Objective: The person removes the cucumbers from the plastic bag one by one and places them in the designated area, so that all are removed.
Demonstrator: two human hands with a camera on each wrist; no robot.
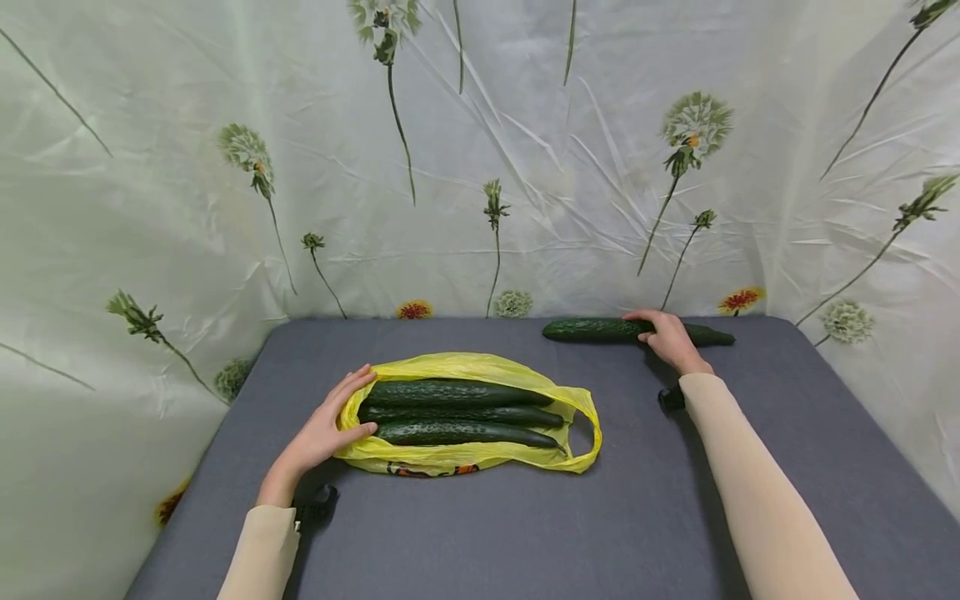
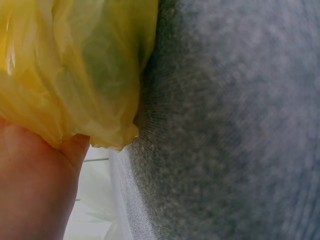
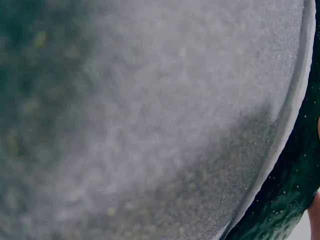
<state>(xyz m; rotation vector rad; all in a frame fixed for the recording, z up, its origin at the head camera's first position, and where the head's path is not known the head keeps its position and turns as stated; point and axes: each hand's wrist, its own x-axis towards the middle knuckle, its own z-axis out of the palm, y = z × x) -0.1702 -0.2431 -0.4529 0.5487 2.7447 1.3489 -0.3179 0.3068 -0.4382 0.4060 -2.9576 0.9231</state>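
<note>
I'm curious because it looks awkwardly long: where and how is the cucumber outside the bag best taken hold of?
Likely its middle, from above: the cucumber is long, so that should balance it, and lies flat along the far edge of the table. The right hand grips about there.

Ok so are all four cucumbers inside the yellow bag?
No, three cucumbers lie in the yellow bag and the right hand holds the fourth outside it.

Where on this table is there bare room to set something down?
The gray tabletop is bare in front of the yellow bag, between the left forearm and right forearm, and right of the right forearm. It's crowded where the left hand holds the bag of three cucumbers, and at the back right, where the right hand grips another cucumber.
</note>
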